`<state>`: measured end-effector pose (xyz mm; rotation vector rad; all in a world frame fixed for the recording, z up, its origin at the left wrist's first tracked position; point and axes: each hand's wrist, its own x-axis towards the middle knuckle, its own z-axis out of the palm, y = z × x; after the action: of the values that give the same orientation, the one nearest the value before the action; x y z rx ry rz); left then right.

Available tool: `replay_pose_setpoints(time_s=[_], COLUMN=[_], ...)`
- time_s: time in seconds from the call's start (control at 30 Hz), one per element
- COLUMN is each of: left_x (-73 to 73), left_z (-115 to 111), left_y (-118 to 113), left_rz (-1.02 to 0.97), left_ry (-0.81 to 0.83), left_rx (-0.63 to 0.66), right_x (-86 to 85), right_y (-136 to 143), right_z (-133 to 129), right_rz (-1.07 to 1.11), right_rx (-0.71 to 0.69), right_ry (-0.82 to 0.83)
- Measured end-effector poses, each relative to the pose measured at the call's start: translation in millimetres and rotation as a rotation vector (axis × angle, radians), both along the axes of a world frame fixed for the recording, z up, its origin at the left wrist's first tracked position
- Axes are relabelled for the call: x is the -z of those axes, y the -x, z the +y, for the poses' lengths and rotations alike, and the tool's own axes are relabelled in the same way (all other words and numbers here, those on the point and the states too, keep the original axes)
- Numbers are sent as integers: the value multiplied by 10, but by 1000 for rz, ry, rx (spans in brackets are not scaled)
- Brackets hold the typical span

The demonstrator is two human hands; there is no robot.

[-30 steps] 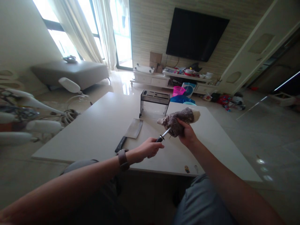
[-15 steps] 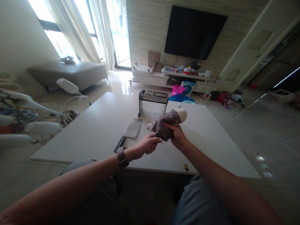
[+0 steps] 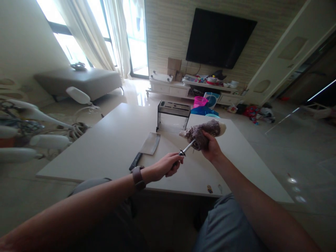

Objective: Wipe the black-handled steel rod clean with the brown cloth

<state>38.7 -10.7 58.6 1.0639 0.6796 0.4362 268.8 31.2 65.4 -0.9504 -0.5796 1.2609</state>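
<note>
A wide white desk (image 3: pixel 105 150) stretches in front of the seated person, its pale top faintly glossy. Above it, the left hand (image 3: pixel 170 165) has its grip wrapped around the black handle of a metal rod (image 3: pixel 189 146); the shaft slants up to a brown-and-cream cloth (image 3: pixel 202 134), where its far end is lost from sight. The right hand (image 3: pixel 212 149) has its grip pressed around that bunched cloth, thumb on top. Rod and cloth are both over the desk, right of its middle.

Flat on the desk lies a cleaver (image 3: pixel 151 143), its dark handle near the left wrist. Farther back stands a knife block (image 3: pixel 174 108) with a slotted dark top and clear sides. A small sticker (image 3: pixel 209 189) marks the near edge.

Beyond, a low white cabinet (image 3: pixel 178 91) runs along a striped wall beneath a black television (image 3: pixel 220 37). A pink basket (image 3: pixel 200 102) sits before the cabinet. At left, light comes past cream curtains (image 3: pixel 86 35) onto a grey padded seat (image 3: pixel 86 80) and the shiny tiled floor (image 3: pixel 140 97).
</note>
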Motion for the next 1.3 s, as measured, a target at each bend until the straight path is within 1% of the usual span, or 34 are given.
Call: replay_pose_setpoints(time_s=[0.13,0.2,0.3,0.37,0.47,0.57,0.7,0.8,0.9,0.97,1.03,1.17,1.23,1.3], left_x=[20,31,56,71,61,-6,-86,-72,-37,-29,-32,-9,19,43], left_z=[22,43,69,76,77,76,73,83,107,120,123,112,111,116], left_y=[-6,-10,-16,-19,-19,-13,-5,5,27,45,55,45,36,30], left_rz=[-22,-48,-82,-81,-49,-28,16,51,108,141,157,230,263,273], left_ry=[-11,11,63,79,51,-37,-122,-138,-171,-195,-220,-265,-360,-496], left_rx=[-18,-28,-63,-82,-96,-104,-88,-57,8,65,95,32,-19,-62], right_x=[-14,-5,30,51,60,41,-2,-34,-49,-49,-47,-63,-76,-79], right_y=[144,231,360,430,484,460,308,153,36,-1,-11,21,62,130], right_z=[-92,-153,-241,-279,-282,-227,-119,-61,-42,-40,-40,-47,-68,-107], right_rz=[29,26,-20,-54,-75,-69,-40,-18,-16,-19,-19,-22,-30,-37], right_rx=[-85,-139,-255,-295,-246,-148,-19,36,40,33,37,30,12,-9], right_ry=[3,0,-12,-11,-14,-41,-62,-32,-24,-32,-34,-43,-50,-55])
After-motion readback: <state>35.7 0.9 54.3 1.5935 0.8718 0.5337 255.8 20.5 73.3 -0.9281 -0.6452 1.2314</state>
